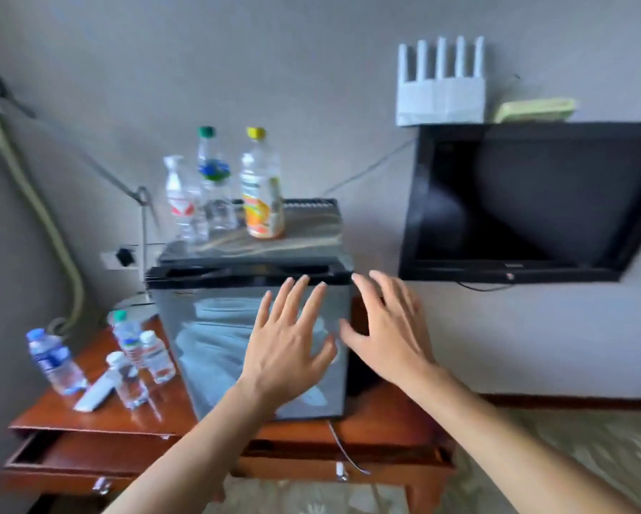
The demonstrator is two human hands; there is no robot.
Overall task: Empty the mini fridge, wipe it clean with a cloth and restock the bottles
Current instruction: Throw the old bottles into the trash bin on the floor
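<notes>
The mini fridge (215,339) stands on a wooden table (100,417) with its reflective door closed. My left hand (289,343) is spread flat in front of the door, fingers straight. My right hand (385,328) hovers open at the fridge's right edge, fingers straight. Three bottles stand on the fridge top: a red-labelled one (182,202), a green-capped one (213,179) and a yellow-capped orange drink (262,187). Several small water bottles (130,380) stand on the table left of the fridge, one blue-labelled (54,361). No cloth is in view.
A white flat object (94,393) lies among the table bottles. The table's left drawer (70,454) is pulled open. A black TV (534,202) hangs on the wall at right, with a white router (441,87) above it. A hose (37,202) runs down the left wall.
</notes>
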